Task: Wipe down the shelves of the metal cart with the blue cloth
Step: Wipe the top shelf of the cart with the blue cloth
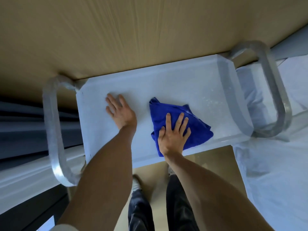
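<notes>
Blue cloth [180, 125] (bunched) under flat right hand [173, 135]; left hand [120, 112] flat on top shelf [183, 80].

Likely a bedroom or lodging room: white-sheeted bed [283, 164] at 3 o'clock, dark curtain [25, 124] at 9 o'clock, tan wall [116, 30] behind metal cart [103, 147].

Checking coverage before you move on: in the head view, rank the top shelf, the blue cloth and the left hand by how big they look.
1. Top shelf
2. Blue cloth
3. Left hand, flat on the shelf, nearly as near the camera as the cloth, so the order seems fair.
</notes>
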`<state>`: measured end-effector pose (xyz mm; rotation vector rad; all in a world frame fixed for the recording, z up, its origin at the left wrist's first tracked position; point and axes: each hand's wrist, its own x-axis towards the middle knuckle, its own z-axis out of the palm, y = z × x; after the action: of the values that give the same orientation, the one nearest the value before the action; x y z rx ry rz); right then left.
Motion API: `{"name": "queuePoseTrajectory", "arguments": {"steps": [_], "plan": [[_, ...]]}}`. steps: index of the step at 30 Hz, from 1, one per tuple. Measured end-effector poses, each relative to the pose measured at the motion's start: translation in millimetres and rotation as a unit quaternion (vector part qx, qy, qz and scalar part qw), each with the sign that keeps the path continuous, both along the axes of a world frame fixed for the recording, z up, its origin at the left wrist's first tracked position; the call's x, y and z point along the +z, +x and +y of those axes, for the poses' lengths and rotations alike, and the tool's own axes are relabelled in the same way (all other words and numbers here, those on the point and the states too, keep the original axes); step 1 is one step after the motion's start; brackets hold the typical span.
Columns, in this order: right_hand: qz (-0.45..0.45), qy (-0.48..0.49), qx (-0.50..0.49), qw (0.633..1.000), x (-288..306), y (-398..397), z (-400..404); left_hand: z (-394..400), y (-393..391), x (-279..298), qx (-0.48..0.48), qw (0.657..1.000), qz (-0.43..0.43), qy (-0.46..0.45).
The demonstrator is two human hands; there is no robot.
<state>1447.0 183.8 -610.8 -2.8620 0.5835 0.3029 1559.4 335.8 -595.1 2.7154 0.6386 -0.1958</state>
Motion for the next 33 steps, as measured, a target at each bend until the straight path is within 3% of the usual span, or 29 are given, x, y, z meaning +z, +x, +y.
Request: {"name": "queuePoseTrajectory", "arguments": {"steps": [2,5,10,12,16,19,21,24,26,33], "plan": [[-0.019,-0.006,0.026,0.999,-3,37,-12,-36,22,-3,-0.053,0.998,-0.026,-0.035],[-0.028,0.009,0.078,0.997,-7,116,-40,-70,38,-13,-0.015,0.997,-0.044,-0.055],[-0.065,0.024,0.044,0.997,-10,223,-77,-77,41,-29,0.002,0.998,-0.061,-0.027],[-0.074,0.016,0.04,0.996,-10,206,-72,-77,45,-28,0.0,0.998,-0.059,-0.015],[-0.076,0.021,-0.043,0.996,-3,81,-70,-77,40,-28,-0.013,0.999,-0.044,0.002],[-0.01,0.032,-0.088,0.996,3,6,-79,-83,42,-22,0.016,1.0,-0.024,0.008],[0.009,0.03,-0.074,0.997,7,-3,-89,-96,45,-11,0.038,0.999,-0.007,0.017],[0.018,0.018,-0.05,0.998,5,28,-104,-130,72,4,0.076,0.997,0.002,-0.033],[0.016,0.012,-0.045,0.999,2,62,-116,-160,86,2,0.039,0.997,-0.014,-0.06],[-0.033,0.017,0.014,0.999,-5,238,-189,-188,74,-33,0.023,0.998,-0.037,-0.041]]}}
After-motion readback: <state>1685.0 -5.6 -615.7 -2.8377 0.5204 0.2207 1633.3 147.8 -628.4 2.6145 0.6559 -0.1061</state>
